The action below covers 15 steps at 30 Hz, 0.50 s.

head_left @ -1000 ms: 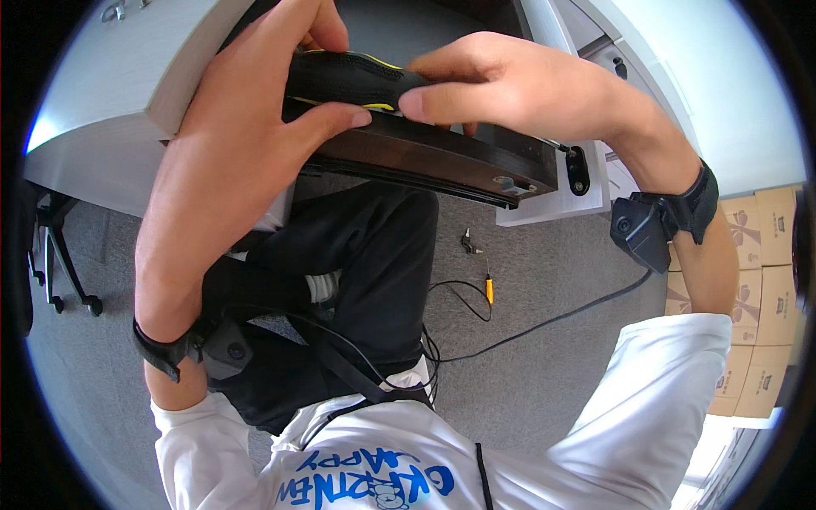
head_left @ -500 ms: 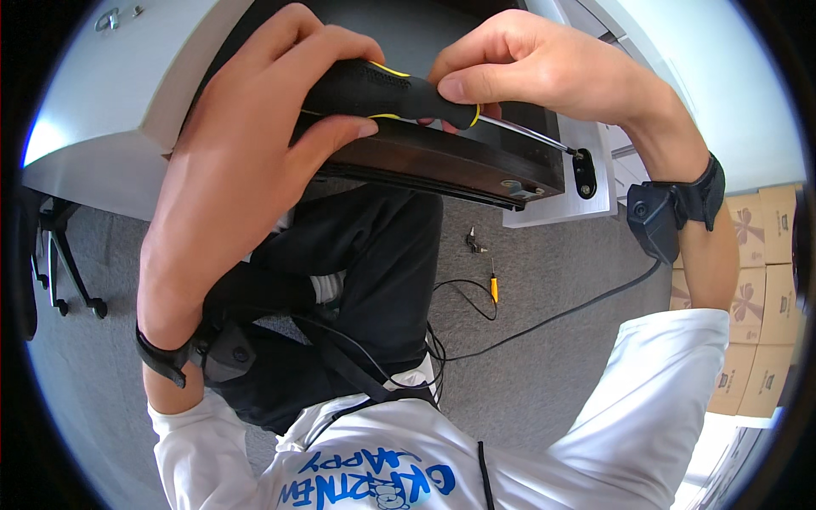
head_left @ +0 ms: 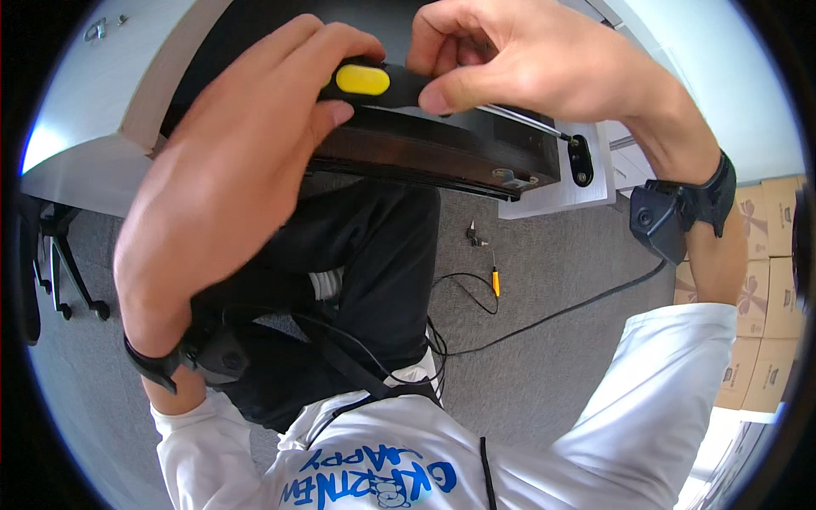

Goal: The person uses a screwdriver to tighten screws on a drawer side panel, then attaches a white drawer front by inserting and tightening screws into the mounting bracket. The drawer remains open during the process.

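My left hand point(head_left: 234, 144) is wrapped round the black-and-yellow handle of a screwdriver point(head_left: 363, 81). Its metal shaft slants right, and the tip meets a screw in a black oval plate point(head_left: 581, 161) on a pale panel point(head_left: 552, 201). At the front end of the handle, my right hand point(head_left: 544, 64) pinches with the thumb visible on the near side; its other fingers are partly hidden. Below the screwdriver runs a dark brown board point(head_left: 425, 157) with a small metal fitting point(head_left: 514, 177) near its right end.
Small metal hardware point(head_left: 95, 31) lies on the pale surface at upper left. On the grey carpet are a yellow-handled tool point(head_left: 495, 283) and a black cable point(head_left: 552, 321). Cardboard boxes point(head_left: 778, 293) are stacked at right; a chair base point(head_left: 61, 268) stands at left.
The screwdriver handle has turned, bringing a yellow patch into view. My left hand has rolled with it and shifted slightly left, while the tip stays at the same screw.
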{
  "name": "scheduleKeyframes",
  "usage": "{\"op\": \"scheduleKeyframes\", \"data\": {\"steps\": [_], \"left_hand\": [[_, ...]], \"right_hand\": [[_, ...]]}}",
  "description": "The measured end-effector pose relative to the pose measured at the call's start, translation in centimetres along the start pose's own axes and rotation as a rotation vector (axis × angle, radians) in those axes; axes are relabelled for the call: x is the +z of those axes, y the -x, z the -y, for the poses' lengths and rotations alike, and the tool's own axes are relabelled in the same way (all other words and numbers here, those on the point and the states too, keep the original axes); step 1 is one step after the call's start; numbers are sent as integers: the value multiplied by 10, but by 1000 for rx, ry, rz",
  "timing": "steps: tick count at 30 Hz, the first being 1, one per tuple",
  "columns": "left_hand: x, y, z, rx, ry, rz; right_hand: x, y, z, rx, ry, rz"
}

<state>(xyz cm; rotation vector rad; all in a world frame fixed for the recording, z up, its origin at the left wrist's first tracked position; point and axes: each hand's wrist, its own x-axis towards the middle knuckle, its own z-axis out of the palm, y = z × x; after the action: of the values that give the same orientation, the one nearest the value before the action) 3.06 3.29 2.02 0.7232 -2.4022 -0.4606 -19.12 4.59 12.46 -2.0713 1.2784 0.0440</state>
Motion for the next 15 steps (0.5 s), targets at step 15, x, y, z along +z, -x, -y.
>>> {"op": "scheduleKeyframes", "data": {"steps": [15], "left_hand": [[2, 3, 15, 87, 120, 5]], "right_hand": [[-5, 3, -17, -122, -9, 90]]}}
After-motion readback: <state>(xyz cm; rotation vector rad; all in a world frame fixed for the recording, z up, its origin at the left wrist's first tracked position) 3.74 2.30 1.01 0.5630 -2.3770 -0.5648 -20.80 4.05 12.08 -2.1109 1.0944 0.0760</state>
